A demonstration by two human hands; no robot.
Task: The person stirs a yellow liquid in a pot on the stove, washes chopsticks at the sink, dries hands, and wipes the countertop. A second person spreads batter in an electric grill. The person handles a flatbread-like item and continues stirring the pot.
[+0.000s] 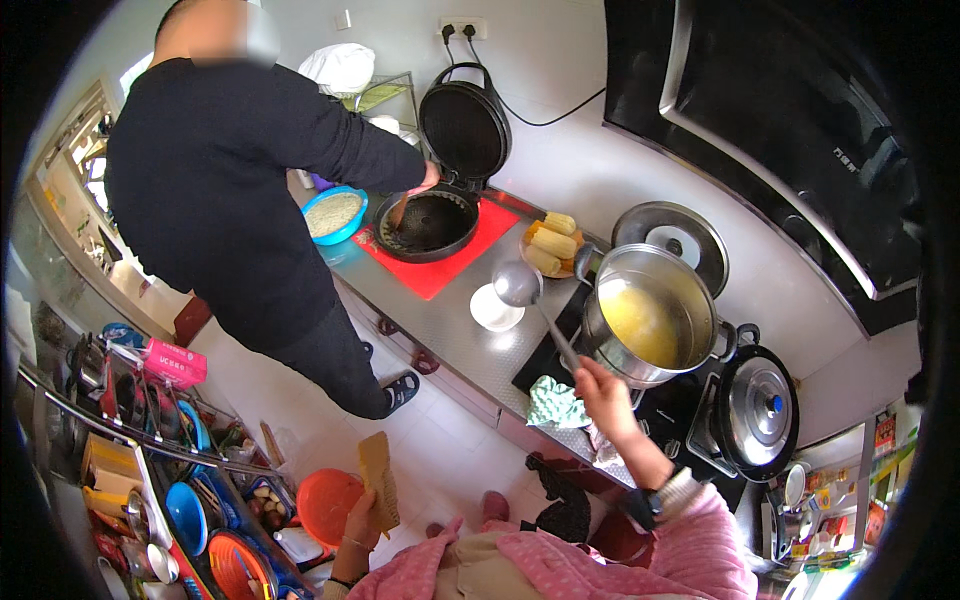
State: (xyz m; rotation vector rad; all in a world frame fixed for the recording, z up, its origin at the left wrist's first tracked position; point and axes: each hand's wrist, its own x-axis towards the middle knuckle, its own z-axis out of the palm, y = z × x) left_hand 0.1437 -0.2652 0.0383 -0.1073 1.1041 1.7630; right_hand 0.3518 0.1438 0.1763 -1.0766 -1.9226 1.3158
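My right hand (604, 397) grips the long handle of a metal ladle (517, 283), beside the big steel pot. The ladle's bowl is above or beside a small white bowl (496, 311) on the steel counter (435, 319). A yellowish soup or porridge (641, 326) partly fills the two-handled steel pot (600, 360) on the stove. Low on the left, my left hand (361, 517) holds a flat yellow piece (379, 480) with a rough, textured side; I cannot tell its material. Behind it is an orange-red plastic basin (322, 499).
A person in black (225, 172) works a brush-like tool in an open electric griddle (427, 225) on a red mat (427, 281). Corn cobs (553, 241) lie on a plate. A crumpled green-white cloth (556, 403) lies by the stove. A lidded wok (757, 412) stands right; crowded shelves (161, 450) line the left.
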